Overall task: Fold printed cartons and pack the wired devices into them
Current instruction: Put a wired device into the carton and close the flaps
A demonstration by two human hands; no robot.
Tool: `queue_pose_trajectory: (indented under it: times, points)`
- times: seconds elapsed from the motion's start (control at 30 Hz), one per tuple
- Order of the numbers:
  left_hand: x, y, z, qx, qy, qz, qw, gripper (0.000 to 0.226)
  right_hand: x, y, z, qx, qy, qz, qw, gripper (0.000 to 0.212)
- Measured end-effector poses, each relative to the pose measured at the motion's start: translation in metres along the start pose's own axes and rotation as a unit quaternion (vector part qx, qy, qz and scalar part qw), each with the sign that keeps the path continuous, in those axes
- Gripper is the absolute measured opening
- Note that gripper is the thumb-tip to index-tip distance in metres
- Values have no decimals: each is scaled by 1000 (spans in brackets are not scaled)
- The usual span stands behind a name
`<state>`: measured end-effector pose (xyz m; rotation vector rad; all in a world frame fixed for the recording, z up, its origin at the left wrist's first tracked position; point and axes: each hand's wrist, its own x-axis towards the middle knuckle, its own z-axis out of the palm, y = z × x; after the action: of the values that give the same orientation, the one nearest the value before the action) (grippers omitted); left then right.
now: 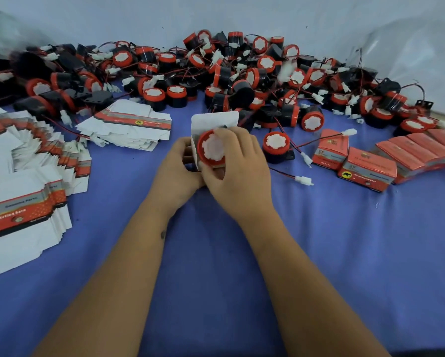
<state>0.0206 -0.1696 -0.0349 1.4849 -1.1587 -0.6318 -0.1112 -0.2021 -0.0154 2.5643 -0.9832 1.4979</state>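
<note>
At the middle of the blue table, my left hand [176,171] grips an open white carton [211,121] whose top flap stands up. My right hand [238,171] holds a red-and-black round wired device [211,148] with a white face, set into the carton's mouth. Both hands touch around the carton. A big heap of the same devices [242,73] lies along the back. One loose device [276,146] with a red-black wire and white plug sits just right of my hands.
Stacks of flat printed cartons [23,176] fan out at the left, and another stack [131,127] lies left of centre. Closed red cartons [365,168] stand at the right beside a row of more [417,150]. The blue cloth [216,253] is bare near me.
</note>
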Motion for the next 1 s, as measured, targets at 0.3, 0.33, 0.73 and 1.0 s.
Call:
queue_pose_trajectory:
  times: [0.3,0.33,0.73,1.0]
  points:
    - [-1,-1,1,-14,-9,6,1000,56,2,7,0,-117,23,-6,993,39]
    - [-2,0,1,-15,-9,6,1000,57,2,8,-1,-130,27,-7,991,41]
    - [-2,2,1,-11,-26,11,1000,59,-1,12,-2,-151,-4,6,989,46]
    - [-1,2,2,0,-21,3,1000,54,-4,7,-1,-184,-70,13,980,53]
